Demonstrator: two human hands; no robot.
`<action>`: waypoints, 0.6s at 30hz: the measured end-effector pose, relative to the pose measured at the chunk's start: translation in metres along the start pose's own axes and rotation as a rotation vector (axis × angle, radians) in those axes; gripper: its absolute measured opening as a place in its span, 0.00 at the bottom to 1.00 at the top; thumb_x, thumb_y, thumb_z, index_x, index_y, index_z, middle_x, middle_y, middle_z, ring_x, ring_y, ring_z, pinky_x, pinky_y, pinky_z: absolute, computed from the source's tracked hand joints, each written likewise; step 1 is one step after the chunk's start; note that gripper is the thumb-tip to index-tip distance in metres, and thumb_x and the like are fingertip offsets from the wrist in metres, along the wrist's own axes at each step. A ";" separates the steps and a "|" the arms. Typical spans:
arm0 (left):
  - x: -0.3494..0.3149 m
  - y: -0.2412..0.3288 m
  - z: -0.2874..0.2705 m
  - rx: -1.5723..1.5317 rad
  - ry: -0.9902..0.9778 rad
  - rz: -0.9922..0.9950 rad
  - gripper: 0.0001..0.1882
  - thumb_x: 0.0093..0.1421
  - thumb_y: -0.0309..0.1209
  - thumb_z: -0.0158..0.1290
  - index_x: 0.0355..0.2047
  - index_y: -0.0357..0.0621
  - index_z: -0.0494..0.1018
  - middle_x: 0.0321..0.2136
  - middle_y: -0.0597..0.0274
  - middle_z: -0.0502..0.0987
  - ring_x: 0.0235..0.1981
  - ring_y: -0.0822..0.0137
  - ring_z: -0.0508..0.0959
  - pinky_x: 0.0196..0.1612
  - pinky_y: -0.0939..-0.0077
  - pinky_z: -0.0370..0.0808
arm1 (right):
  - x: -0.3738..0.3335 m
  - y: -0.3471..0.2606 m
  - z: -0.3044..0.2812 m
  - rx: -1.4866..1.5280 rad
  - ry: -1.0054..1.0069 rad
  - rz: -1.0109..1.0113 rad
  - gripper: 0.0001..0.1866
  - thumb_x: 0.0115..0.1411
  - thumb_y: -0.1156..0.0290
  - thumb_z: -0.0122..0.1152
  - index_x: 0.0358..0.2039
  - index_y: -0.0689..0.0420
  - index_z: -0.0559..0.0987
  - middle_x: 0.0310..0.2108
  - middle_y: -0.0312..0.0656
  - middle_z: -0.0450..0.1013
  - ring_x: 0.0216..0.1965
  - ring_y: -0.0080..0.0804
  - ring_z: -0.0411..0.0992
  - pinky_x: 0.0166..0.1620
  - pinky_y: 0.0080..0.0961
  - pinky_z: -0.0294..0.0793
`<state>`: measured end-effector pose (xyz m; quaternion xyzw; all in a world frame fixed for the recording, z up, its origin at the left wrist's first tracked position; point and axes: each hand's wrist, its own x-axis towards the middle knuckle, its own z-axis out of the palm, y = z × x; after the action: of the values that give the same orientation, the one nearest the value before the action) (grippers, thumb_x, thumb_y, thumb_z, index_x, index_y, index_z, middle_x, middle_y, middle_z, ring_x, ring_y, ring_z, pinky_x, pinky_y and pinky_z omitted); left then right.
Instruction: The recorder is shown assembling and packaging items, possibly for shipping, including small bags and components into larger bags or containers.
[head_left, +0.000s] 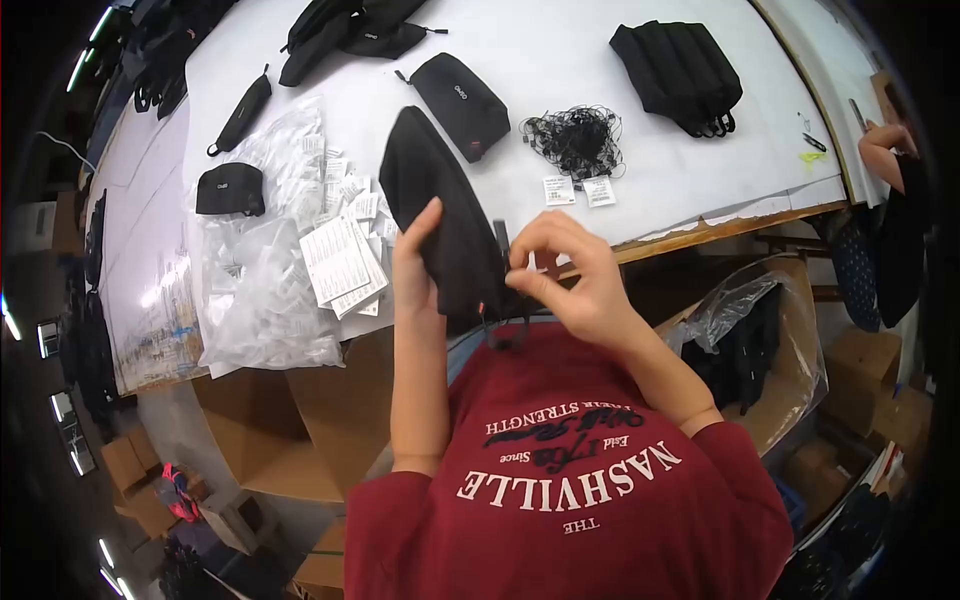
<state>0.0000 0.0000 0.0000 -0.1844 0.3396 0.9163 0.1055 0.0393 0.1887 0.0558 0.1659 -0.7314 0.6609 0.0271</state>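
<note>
Black cloth fills the middle of the head view: a pouch (435, 215) held up at the near edge of the bench (700, 185). The left hand (418, 255) has a firm grip on its side; the right hand's (575, 265) grip is narrow, fingertips beside a dark strap (502, 238), though whether they pinch it I cannot tell. Work on this pouch seems partway. Other pouches, such as the upright one (460, 105), lie beyond; finished and waiting pieces cannot be told apart. A tangle of cords (580, 142), paper tags (343, 262) and clear bags (265, 320) lie loose. The pouch's far face and the left fingers behind it are hidden; its lower end blurs against the red shirt (570, 430).
</note>
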 end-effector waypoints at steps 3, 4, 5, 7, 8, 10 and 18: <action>-0.001 0.008 0.000 -0.088 -0.122 -0.041 0.23 0.56 0.27 0.54 0.51 0.34 0.66 0.39 0.55 0.77 0.36 0.64 0.79 0.39 0.71 0.78 | -0.003 -0.008 0.002 0.056 -0.060 0.109 0.06 0.50 0.77 0.63 0.26 0.57 0.74 0.25 0.33 0.68 0.25 0.25 0.60 0.28 0.19 0.59; 0.000 0.009 0.002 -0.027 -0.095 -0.002 0.22 0.57 0.27 0.53 0.51 0.34 0.66 0.39 0.55 0.77 0.35 0.64 0.79 0.39 0.72 0.78 | 0.000 -0.006 0.003 0.048 -0.044 0.052 0.06 0.50 0.77 0.63 0.26 0.57 0.73 0.25 0.33 0.68 0.25 0.24 0.60 0.28 0.19 0.59; 0.000 0.010 0.005 0.032 -0.068 0.036 0.21 0.57 0.27 0.53 0.51 0.34 0.66 0.38 0.55 0.76 0.35 0.65 0.79 0.38 0.73 0.78 | 0.004 -0.004 0.003 0.039 -0.028 -0.005 0.06 0.50 0.77 0.63 0.26 0.57 0.73 0.25 0.33 0.68 0.25 0.24 0.60 0.27 0.19 0.59; -0.009 0.009 0.011 0.101 -0.120 0.078 0.21 0.57 0.27 0.52 0.51 0.34 0.66 0.38 0.55 0.76 0.35 0.65 0.79 0.38 0.73 0.78 | 0.008 -0.003 0.003 -0.002 0.008 -0.030 0.06 0.49 0.79 0.63 0.26 0.58 0.73 0.26 0.34 0.68 0.25 0.22 0.61 0.27 0.18 0.59; -0.012 0.008 0.012 0.171 -0.176 0.123 0.20 0.57 0.27 0.52 0.50 0.34 0.66 0.38 0.56 0.76 0.35 0.65 0.79 0.37 0.73 0.78 | 0.008 -0.003 0.003 -0.044 0.042 -0.061 0.06 0.49 0.80 0.62 0.26 0.59 0.73 0.28 0.34 0.68 0.25 0.19 0.61 0.27 0.16 0.60; -0.011 0.008 0.014 0.100 -0.116 0.101 0.20 0.57 0.27 0.52 0.50 0.34 0.66 0.38 0.55 0.76 0.35 0.65 0.79 0.37 0.73 0.78 | 0.010 -0.005 0.001 -0.025 -0.005 -0.067 0.06 0.49 0.80 0.62 0.26 0.58 0.73 0.28 0.34 0.68 0.26 0.19 0.61 0.27 0.16 0.59; -0.009 0.010 0.003 -0.019 -0.096 0.067 0.20 0.57 0.26 0.52 0.49 0.34 0.66 0.37 0.55 0.76 0.35 0.66 0.79 0.38 0.75 0.78 | 0.004 -0.012 0.001 0.007 -0.169 -0.007 0.06 0.49 0.80 0.61 0.26 0.58 0.73 0.28 0.34 0.68 0.27 0.20 0.62 0.27 0.15 0.59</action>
<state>0.0047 -0.0064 0.0115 -0.1296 0.3312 0.9303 0.0891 0.0388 0.1861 0.0684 0.2238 -0.7281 0.6470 -0.0330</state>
